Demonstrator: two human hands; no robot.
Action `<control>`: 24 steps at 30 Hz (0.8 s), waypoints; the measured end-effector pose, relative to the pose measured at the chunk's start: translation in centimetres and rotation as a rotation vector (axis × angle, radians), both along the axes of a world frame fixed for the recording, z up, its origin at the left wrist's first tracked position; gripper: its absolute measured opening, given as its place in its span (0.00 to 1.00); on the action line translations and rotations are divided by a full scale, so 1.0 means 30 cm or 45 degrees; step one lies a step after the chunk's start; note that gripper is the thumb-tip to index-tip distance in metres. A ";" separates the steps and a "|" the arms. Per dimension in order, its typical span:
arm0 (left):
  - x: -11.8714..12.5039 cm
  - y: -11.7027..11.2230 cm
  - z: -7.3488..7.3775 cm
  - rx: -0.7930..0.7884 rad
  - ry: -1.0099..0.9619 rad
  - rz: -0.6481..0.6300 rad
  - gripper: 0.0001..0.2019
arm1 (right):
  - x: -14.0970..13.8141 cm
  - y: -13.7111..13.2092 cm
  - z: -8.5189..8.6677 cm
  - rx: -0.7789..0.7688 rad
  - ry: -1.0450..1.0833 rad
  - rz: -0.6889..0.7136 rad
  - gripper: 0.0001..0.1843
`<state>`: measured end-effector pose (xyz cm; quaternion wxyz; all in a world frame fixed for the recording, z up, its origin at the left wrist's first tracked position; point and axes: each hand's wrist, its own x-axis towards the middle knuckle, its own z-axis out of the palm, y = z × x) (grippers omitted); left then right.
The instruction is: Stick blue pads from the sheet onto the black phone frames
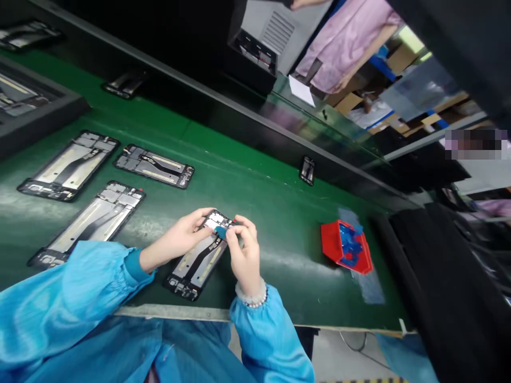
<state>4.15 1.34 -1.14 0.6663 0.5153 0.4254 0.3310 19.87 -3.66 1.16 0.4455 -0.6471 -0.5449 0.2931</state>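
Observation:
A bare phone frame (195, 263) lies on the green belt (255, 202) in front of me. My left hand (181, 236) grips its top left corner with closed fingers. My right hand (244, 255) pinches a small blue tab (221, 231) against the frame's top edge. Both arms wear light blue sleeves, and a bead bracelet (251, 298) sits on my right wrist.
Three more phone frames (69, 165) lie on the belt at the left. A red tray (345, 247) with blue pieces stands to the right. A small dark part (307, 170) lies by the belt's far rail. A dark tray (27, 109) sits far left. A person in pink stands beyond.

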 end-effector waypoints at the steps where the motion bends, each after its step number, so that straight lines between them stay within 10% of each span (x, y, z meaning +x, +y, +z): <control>1: 0.002 -0.002 0.005 0.001 -0.014 -0.004 0.30 | -0.015 0.006 -0.002 0.003 -0.013 -0.016 0.10; 24: 0.008 -0.021 0.019 0.120 0.038 -0.042 0.28 | -0.060 0.042 -0.015 -0.015 0.008 -0.120 0.10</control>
